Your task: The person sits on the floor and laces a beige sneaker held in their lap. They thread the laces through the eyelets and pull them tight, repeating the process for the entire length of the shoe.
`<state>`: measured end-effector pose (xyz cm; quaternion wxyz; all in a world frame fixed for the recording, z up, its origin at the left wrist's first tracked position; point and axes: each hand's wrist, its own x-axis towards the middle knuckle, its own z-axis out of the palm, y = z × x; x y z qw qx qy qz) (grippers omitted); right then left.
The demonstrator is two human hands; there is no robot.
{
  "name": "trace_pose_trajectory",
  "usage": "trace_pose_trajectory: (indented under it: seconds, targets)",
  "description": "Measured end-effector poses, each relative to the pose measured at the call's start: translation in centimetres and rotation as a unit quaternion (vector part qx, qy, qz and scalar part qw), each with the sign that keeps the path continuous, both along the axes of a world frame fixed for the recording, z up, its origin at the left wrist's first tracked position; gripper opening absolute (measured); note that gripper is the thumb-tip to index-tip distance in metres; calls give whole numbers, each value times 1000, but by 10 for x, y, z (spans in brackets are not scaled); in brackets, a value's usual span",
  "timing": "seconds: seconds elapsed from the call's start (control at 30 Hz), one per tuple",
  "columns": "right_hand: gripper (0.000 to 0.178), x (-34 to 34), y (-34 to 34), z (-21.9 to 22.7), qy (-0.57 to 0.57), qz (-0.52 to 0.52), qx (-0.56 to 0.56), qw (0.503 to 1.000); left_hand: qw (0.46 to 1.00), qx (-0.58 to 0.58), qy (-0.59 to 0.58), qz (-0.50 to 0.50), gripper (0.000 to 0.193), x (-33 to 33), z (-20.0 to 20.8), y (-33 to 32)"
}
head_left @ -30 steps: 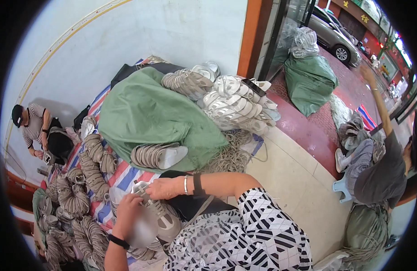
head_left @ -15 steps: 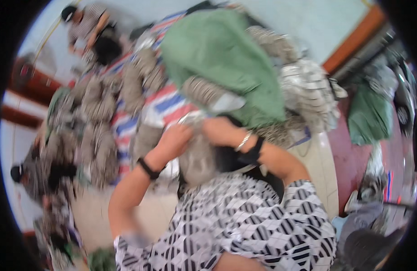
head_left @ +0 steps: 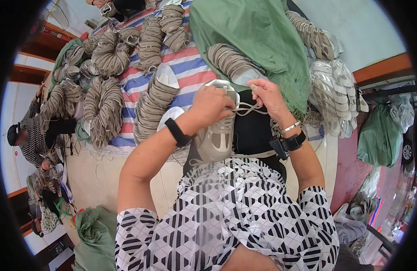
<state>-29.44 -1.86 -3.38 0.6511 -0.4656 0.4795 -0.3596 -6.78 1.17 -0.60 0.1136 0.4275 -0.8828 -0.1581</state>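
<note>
A beige and white shoe upper point(head_left: 216, 140) lies on my lap, its toe toward me and its collar pointing away. My left hand point(head_left: 213, 106) is closed on it near the collar, fingertips at the lacing. A pale shoelace point(head_left: 248, 108) runs from the upper across to my right hand point(head_left: 268, 97), which pinches it, thumb and forefinger pressed together. The lace forms a crossed loop between my hands. Another loose lace point(head_left: 256, 155) trails over my dark trousers. Just beyond, a nested row of uppers point(head_left: 156, 105) rests beside my left forearm.
A striped red, white and blue sheet point(head_left: 186, 63) carries several stacks of nested uppers point(head_left: 110, 54). A large green sack point(head_left: 258, 31) lies ahead, with more uppers point(head_left: 332, 97) at its right. Another person point(head_left: 30, 131) sits at far left. A green bag point(head_left: 97, 232) is at lower left.
My hands have drawn apart, the right moving outward to the right with the lace stretched between them. The view has shifted and become sharper. The shoe upper stays on my lap.
</note>
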Motion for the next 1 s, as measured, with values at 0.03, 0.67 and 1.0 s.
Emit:
trace_pose_trajectory:
  seconds: [0.03,0.67,1.0]
  targets:
    - [16,-2,-1,-6,74,24,-76,994,999,-18,-27,15,14,-5,-1,0]
    - [24,-85,-87,187,-75,-50,-207,974,985,131,-92,-67,17,-4,2,-24]
    - [22,-112,-128,242,-198,-103,-255,941,971,234,-22,-44,11,5,10,-19]
